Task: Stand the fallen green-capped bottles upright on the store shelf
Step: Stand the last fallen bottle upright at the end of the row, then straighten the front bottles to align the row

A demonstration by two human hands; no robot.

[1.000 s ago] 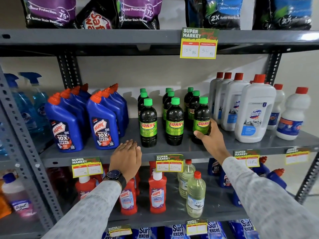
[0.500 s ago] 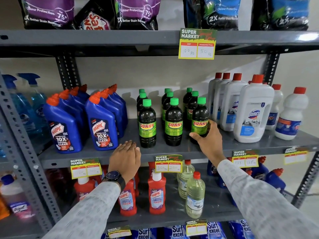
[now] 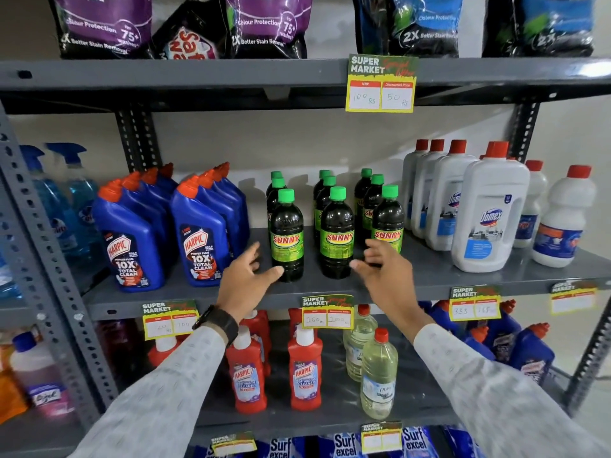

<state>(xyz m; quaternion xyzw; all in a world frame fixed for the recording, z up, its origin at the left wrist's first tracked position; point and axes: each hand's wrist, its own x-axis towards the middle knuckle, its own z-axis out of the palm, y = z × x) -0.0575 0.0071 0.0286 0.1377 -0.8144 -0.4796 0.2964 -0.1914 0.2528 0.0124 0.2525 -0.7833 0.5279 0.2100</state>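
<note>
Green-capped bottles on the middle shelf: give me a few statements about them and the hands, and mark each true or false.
1. All green-capped bottles in view stand upright. True.
2. The right hand grips a bottle. False: it is open, holding nothing.
3. The left hand wears a watch at the wrist. True.
4. The blue bottles stand right of the green-capped ones. False: they stand to the left.
5. The white bottles have red caps. True.

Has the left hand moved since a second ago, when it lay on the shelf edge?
Yes. The left hand has lifted off the shelf edge and reached right, toward the front-left green-capped bottle.
</note>
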